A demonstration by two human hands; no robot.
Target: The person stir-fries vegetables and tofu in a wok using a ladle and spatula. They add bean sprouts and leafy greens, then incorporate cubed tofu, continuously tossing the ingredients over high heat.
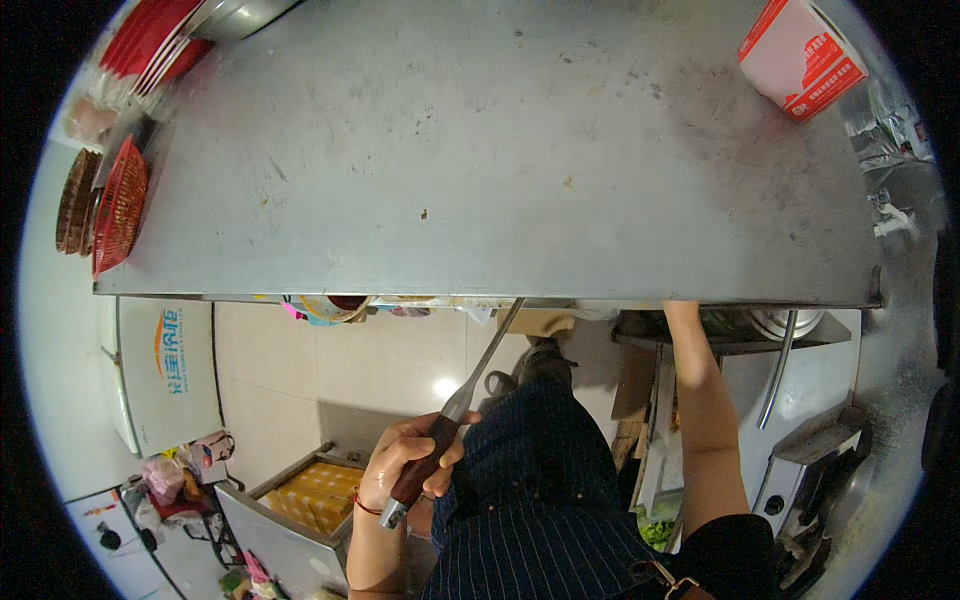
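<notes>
My left hand (pixel 401 446) is closed around the dark wooden handle of a long metal utensil (pixel 441 431). Its shank slants up and right to the front edge of the steel work table (pixel 480 172), and the table hides its far end. My right forearm (pixel 701 405) reaches beneath the same edge farther right. The right hand itself is out of view under the tabletop, so whatever it touches is hidden.
A red plastic basket (pixel 124 210) stands at the table's left end. On the far right corner is a red and white paper box (pixel 802 60). A white chest freezer (pixel 169 375) is at left; a gas stove (pixel 806 480) lies to the right.
</notes>
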